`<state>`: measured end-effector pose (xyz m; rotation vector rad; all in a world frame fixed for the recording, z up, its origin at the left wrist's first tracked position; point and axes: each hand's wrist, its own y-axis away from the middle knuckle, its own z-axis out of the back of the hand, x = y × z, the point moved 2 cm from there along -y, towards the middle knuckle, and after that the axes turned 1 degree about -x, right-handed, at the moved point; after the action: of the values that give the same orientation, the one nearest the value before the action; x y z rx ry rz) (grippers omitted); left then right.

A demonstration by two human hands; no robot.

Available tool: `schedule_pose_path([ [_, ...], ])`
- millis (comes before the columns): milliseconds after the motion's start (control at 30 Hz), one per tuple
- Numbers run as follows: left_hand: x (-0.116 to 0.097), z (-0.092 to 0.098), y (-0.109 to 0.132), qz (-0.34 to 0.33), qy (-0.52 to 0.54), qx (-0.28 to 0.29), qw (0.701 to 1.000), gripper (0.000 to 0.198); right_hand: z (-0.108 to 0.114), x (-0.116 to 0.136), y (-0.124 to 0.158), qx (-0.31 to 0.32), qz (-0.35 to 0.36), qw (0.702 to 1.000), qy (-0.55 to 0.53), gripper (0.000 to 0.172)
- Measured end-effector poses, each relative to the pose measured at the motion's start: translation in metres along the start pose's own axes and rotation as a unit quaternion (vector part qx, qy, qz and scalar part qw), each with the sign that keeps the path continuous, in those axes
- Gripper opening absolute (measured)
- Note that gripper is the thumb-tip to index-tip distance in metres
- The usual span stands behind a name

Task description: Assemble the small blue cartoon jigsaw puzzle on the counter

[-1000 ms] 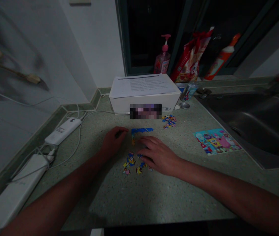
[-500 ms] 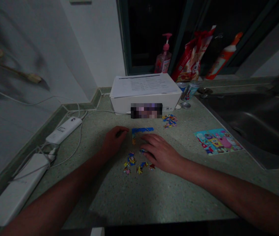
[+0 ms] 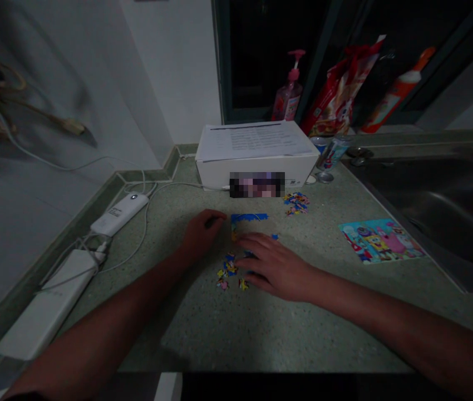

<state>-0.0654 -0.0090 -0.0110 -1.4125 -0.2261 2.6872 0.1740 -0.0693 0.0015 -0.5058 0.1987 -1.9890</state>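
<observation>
A partly joined blue jigsaw corner (image 3: 248, 219) lies on the speckled green counter (image 3: 261, 328). My left hand (image 3: 201, 234) rests just left of it, fingers curled beside its edge, and what they hold, if anything, is hidden. My right hand (image 3: 273, 266) lies palm down with fingers spread over several loose puzzle pieces (image 3: 230, 270) below the joined part. One small blue piece (image 3: 275, 236) sits by my right fingertips. A second heap of loose pieces (image 3: 296, 203) lies farther back to the right.
A white box (image 3: 256, 156) with a printed sheet stands behind the puzzle. A cartoon picture card (image 3: 380, 240) lies at the right, beside the steel sink (image 3: 441, 206). Chargers and cables (image 3: 117, 214) run along the left wall. Bottles, a can and a red bag crowd the window sill.
The view has shifted a little. My right hand has slid slightly down over the loose pieces. My left hand has stayed beside the blue corner.
</observation>
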Motion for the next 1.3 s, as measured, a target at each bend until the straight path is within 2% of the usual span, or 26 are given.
schedule_pose_path([
  [100, 0.000, 0.000, 0.000, -0.009, 0.000, 0.003, 1.000, 0.020, -0.001, 0.006, -0.001, 0.015, 0.009, 1.000, 0.002, 0.036],
  [433, 0.004, -0.003, -0.001, -0.014, -0.001, -0.004, 1.000, 0.018, 0.003, 0.006, 0.002, 0.020, 0.036, 0.999, -0.031, 0.028],
  [600, 0.003, -0.003, 0.000, -0.011, -0.004, -0.003, 1.000, 0.017, 0.002, 0.001, -0.001, 0.005, 0.015, 1.000, -0.016, 0.026],
  [767, 0.002, -0.003, -0.001, -0.005, -0.007, -0.006, 1.000, 0.016, 0.001, -0.002, -0.007, 0.016, 0.005, 1.000, 0.014, 0.029],
  [1300, -0.001, -0.003, 0.000, -0.010, 0.005, -0.008, 1.000, 0.016, -0.002, 0.020, -0.009, -0.020, -0.024, 0.999, -0.008, 0.014],
])
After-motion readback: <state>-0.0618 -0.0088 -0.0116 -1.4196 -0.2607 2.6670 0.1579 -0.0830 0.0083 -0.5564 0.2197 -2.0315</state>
